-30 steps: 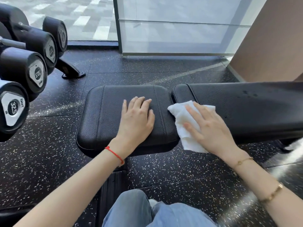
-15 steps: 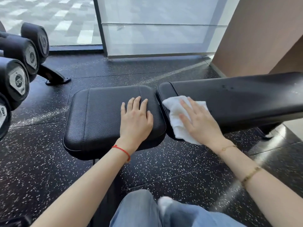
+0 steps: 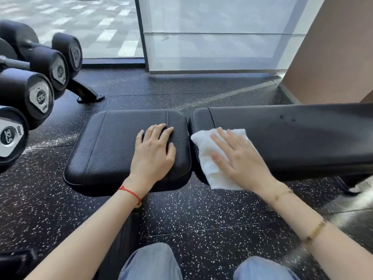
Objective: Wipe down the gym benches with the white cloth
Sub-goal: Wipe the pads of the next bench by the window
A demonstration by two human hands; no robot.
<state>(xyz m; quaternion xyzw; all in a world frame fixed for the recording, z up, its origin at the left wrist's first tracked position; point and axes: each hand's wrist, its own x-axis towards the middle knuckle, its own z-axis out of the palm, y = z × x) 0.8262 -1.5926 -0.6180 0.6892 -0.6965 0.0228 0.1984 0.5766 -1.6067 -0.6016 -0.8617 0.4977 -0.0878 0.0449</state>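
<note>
So the bench is sitting crossways in the head view, two black pads with a narrow gap between them: a short seat pad [image 3: 121,146] and a long back pad [image 3: 292,136] running off to the right of it. I'm using the seat pad as the reference point for everything.

The left hand [image 3: 154,156] is lying flat on the right half of the seat pad, fingers straight and slightly spread, palm down, holding nothing. A red string bracelet [image 3: 131,194] is sitting on that wrist, just past the pad's near edge.

The white cloth [image 3: 207,158] is lying just right of the seat pad, on the near end of the back pad, draping over its front edge and hanging down a little. The right hand [image 3: 240,158] is pressing down on it with open, straight fingers spread out; nothing is curling around the cloth. Two thin gold bracelets [image 3: 282,194] are showing on that arm.

Left of the seat pad, black dumbbells [image 3: 38,98] are sitting on a rack, a couple of end caps reading 32.5. Beyond the pad, the speckled black rubber floor [image 3: 201,209] is running up to a glass wall [image 3: 212,37]. Nearer than the pad, knees in light blue jeans [image 3: 151,263] are poking in at the bottom.
</note>
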